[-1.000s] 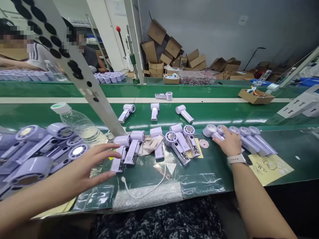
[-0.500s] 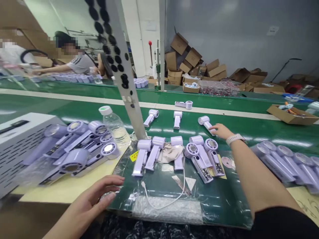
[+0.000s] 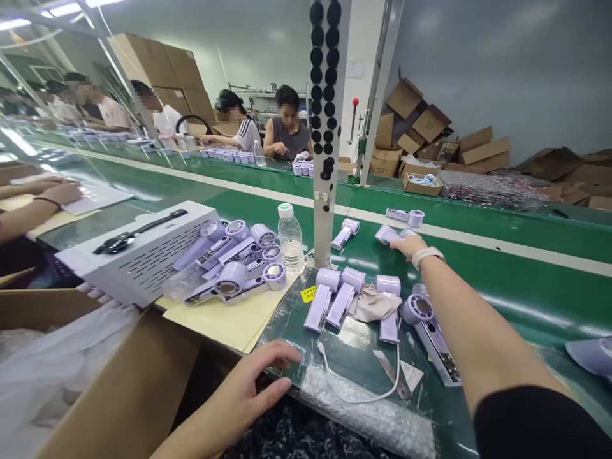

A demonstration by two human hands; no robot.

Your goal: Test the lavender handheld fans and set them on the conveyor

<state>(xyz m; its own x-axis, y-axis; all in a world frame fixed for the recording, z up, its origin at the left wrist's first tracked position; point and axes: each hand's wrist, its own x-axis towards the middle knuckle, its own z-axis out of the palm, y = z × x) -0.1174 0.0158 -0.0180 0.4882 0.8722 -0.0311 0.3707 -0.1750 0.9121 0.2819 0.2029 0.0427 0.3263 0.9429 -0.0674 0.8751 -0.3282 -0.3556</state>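
Note:
My right hand (image 3: 412,247) reaches over the green belt and closes on a light purple handheld fan (image 3: 384,234); part of another purple piece shows behind the fingers. My left hand (image 3: 261,382), fingers apart, hovers empty at the bench's front edge. Between my hands, several handheld fans lie on the bench, one (image 3: 317,308) at the left and one (image 3: 433,331) with its handle open beside my right forearm. A beige cloth (image 3: 375,303) lies across another. Further back on the belt rest a fan (image 3: 346,234) and another (image 3: 405,217).
A fan pile (image 3: 234,268) sits on yellow paper (image 3: 215,317), beside a water bottle (image 3: 291,239) and grey metal box (image 3: 143,261). A perforated post (image 3: 324,191) rises mid-bench. A white cable (image 3: 363,400) and bubble wrap (image 3: 368,411) lie in front. Co-workers sit across the belt.
My right hand has gone from the row of fans at the right to the fans on the belt, then leftward along them. The view has swung left. My left hand stays empty, now lower.

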